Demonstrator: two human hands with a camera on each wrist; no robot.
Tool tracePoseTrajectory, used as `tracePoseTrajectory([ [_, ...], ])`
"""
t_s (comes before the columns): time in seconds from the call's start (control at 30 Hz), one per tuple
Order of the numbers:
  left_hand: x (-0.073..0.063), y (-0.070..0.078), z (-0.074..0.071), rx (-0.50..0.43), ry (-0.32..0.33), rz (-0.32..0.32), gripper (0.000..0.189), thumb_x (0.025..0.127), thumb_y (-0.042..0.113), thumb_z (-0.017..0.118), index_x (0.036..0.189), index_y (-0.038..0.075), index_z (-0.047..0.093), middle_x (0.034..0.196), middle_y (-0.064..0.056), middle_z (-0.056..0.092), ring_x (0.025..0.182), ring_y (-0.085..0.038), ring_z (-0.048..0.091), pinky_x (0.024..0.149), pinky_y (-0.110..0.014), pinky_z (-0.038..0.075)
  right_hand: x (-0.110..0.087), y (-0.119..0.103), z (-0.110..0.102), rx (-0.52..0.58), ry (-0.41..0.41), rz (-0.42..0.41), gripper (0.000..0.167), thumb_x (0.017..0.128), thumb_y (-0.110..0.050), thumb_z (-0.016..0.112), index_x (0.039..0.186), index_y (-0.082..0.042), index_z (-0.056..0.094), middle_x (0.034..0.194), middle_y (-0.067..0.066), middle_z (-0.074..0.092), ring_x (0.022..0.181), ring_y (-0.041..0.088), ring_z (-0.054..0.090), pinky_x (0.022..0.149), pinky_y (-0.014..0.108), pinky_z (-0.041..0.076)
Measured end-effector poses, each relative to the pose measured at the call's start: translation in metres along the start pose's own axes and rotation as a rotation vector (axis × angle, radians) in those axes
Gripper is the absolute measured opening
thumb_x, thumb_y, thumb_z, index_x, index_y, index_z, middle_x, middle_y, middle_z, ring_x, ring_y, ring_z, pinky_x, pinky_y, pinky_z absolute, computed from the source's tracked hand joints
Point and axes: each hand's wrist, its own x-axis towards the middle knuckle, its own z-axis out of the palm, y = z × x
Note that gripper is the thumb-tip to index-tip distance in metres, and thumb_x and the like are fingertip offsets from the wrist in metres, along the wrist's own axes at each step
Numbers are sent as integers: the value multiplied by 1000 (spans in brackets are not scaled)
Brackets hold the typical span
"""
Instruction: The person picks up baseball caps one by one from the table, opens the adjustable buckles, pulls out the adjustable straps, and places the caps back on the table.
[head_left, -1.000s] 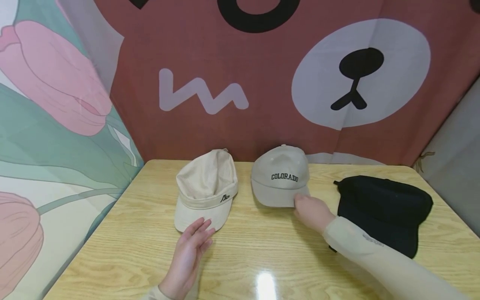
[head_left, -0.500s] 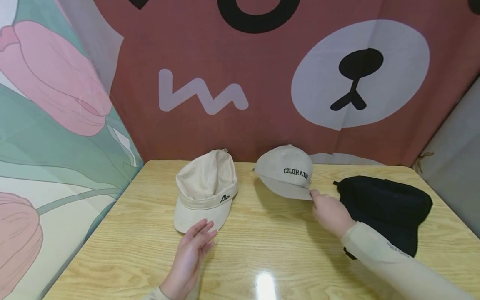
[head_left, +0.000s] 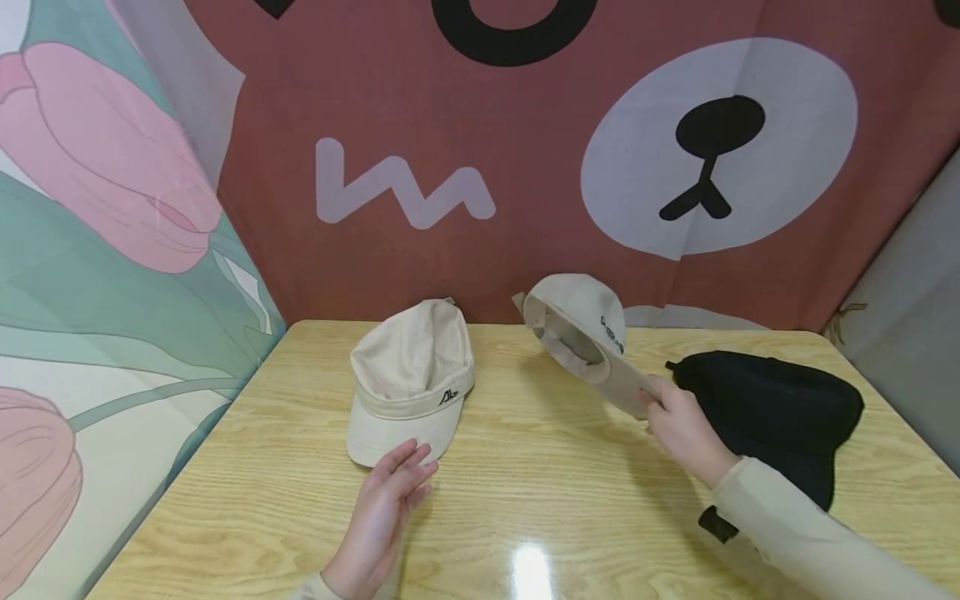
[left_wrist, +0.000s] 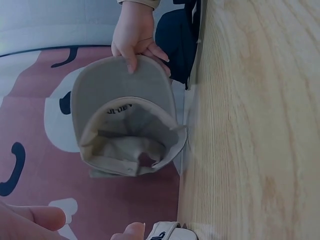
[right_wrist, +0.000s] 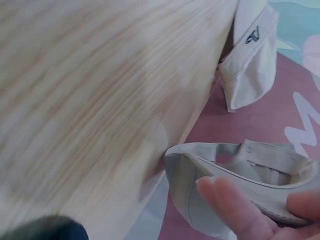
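Observation:
My right hand [head_left: 688,429] pinches the brim of a light grey-beige baseball cap [head_left: 588,304] between thumb and fingers. That cap is raised above the table and tilted, its inner side facing left; the lettering on its front shows only edge-on. The left wrist view looks into the hollow of this baseball cap [left_wrist: 125,125], with the thumb on its brim. My left hand [head_left: 381,508] has its fingers extended and holds nothing. Just beyond its fingertips lies a cream cap [head_left: 412,358] with a small dark logo; whether they touch is unclear.
A black hat [head_left: 772,404] lies on the right of the wooden table [head_left: 247,500], partly behind my right sleeve. A dark strap end [head_left: 717,524] shows by the sleeve. Behind the table hangs a printed brown cloth [head_left: 525,150]; a floral cloth [head_left: 112,333] covers the left side.
My right hand has moved right, bringing the baseball cap with it. The cap has risen off the table and turned, so its inside now shows. The left hand has barely moved.

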Motion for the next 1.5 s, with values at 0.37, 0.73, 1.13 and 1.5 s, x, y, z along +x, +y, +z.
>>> tracePoseTrajectory([
  [0.37, 1, -1, 3, 0, -19, -9, 55, 96, 7, 46, 142, -13, 24, 143, -28, 40, 112, -17, 58, 90, -27, 45, -7, -12, 2, 284, 45, 1, 38, 105, -9, 40, 135, 14, 39, 122, 35, 51, 89, 25, 67, 67, 36, 57],
  [0.73, 3, 0, 14, -1, -45, -4, 53, 98, 9, 43, 142, -13, 26, 143, -28, 41, 113, -21, 58, 95, -33, 45, -16, -28, 8, 373, 81, -115, 36, 104, -9, 42, 132, 14, 42, 112, 34, 58, 77, 11, 68, 65, 34, 57],
  [1.13, 9, -3, 28, -13, -99, 10, 52, 99, 12, 43, 141, -15, 26, 140, -29, 43, 113, -23, 57, 99, -38, 43, -23, -41, 11, 466, 36, -176, 33, 104, -6, 43, 125, 19, 45, 106, 17, 64, 81, 13, 70, 67, 35, 58],
  [1.5, 9, -3, 38, -9, -179, 15, 54, 100, 16, 45, 141, -15, 27, 139, -25, 48, 118, -29, 56, 97, -38, 45, -29, -43, 17, 593, -42, -220, 34, 104, -4, 41, 123, 24, 44, 105, -1, 67, 86, 16, 69, 70, 35, 57],
])
